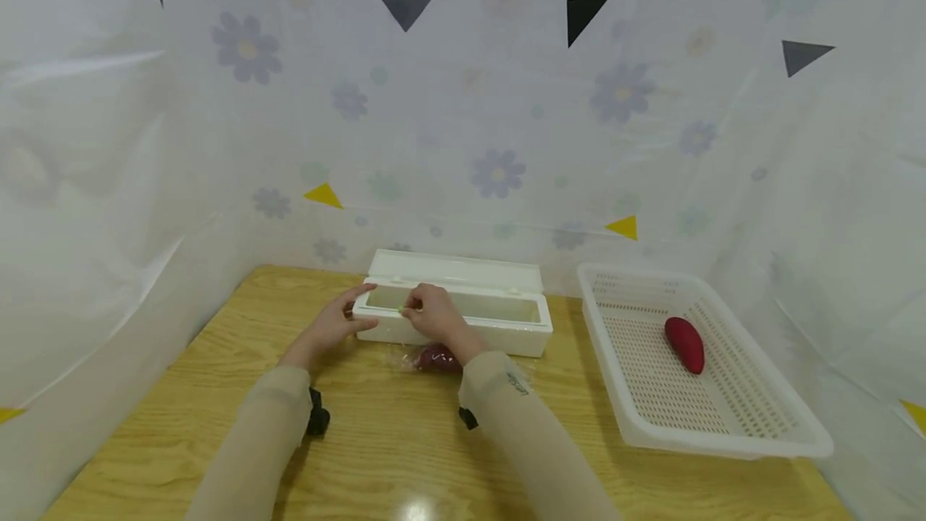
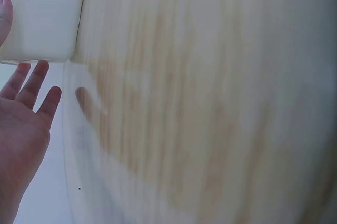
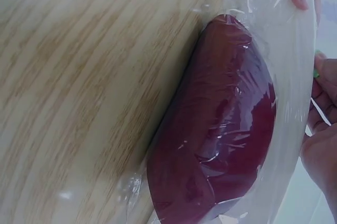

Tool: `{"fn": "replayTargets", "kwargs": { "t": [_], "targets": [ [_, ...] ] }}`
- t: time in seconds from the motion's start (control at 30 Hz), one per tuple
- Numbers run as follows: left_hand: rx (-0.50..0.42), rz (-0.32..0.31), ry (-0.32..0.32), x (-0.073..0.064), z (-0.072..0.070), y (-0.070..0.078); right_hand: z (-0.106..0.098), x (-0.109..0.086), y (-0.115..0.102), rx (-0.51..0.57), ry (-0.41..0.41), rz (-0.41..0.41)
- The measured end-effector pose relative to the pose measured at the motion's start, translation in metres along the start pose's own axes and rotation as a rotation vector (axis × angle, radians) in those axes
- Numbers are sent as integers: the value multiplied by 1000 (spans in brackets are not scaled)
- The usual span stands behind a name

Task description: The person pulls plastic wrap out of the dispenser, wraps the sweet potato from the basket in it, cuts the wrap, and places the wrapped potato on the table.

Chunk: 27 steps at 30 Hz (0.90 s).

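A long white plastic wrap box (image 1: 506, 334) stands on the table with its lid (image 1: 456, 269) tipped back. My left hand (image 1: 334, 328) grips its left end, thumb on the front and fingers at the far side; the left wrist view shows those fingers (image 2: 34, 84) at the box's edge. Over the front rim, my right hand (image 1: 437, 313) pinches a small green slider (image 3: 316, 72). Clear wrap (image 3: 289, 145) runs down the box front and over a purple-red sweet potato (image 3: 216, 129), which lies below my right wrist and is partly hidden by it in the head view.
To the right stands a white slotted basket (image 1: 624, 416) holding another red sweet potato (image 1: 685, 344). A pale flowered curtain (image 1: 448, 119) hangs behind the wooden table (image 1: 391, 457) and at both sides.
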<state>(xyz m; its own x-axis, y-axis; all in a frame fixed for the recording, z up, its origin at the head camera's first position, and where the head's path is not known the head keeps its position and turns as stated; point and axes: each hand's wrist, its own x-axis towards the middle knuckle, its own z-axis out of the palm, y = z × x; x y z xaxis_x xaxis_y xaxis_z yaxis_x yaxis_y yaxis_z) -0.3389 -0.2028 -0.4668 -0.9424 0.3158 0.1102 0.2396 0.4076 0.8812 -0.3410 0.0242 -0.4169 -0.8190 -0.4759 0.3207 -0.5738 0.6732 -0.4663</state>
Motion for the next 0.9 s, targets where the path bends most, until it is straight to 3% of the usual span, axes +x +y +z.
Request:
{"fn": "replayTargets", "kwargs": {
  "t": [0.37,0.6,0.9],
  "targets": [
    [-27,6,-20,1,-1,-4,-11,-11,16,18,-21,-2],
    [29,0,-13,-1,1,-2,-16,-21,29,38,-22,9],
    [14,-10,-3,4,-1,-9,-29,-32,38,63,-31,49]
  ]
}}
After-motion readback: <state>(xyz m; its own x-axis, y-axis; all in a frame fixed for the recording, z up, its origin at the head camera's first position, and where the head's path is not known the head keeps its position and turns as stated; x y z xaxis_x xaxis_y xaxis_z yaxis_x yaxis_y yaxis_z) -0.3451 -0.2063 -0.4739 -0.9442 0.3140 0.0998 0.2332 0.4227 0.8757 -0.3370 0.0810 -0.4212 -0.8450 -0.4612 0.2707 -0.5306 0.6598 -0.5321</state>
